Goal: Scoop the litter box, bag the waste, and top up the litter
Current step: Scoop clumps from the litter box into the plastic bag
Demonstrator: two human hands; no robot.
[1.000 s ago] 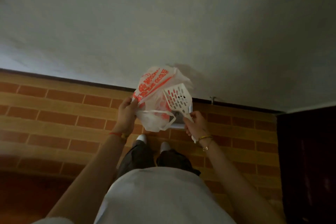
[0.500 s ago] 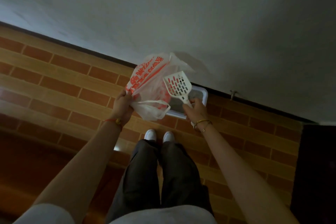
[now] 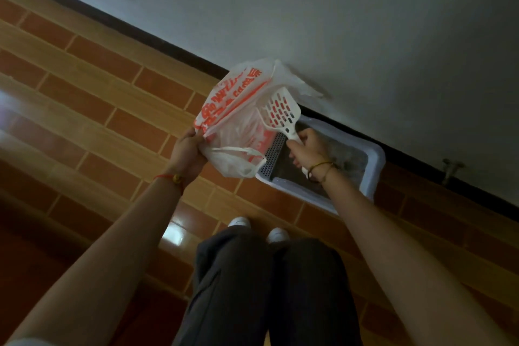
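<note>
A white plastic bag point(image 3: 236, 121) with orange print is gripped by the left hand point(image 3: 188, 153). A slotted scoop point(image 3: 282, 112) is held by its handle in the closed right hand point(image 3: 307, 147), at 3 o'clock of the bag. The litter box point(image 3: 375, 161) is seen below on the tiled floor point(image 3: 98, 98), against the wall point(image 3: 337, 22).

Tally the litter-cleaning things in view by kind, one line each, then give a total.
Plastic bag, held in the left hand: 1
Slotted scoop, held in the right hand: 1
Litter box on the floor by the wall: 1
Total: 3
</note>
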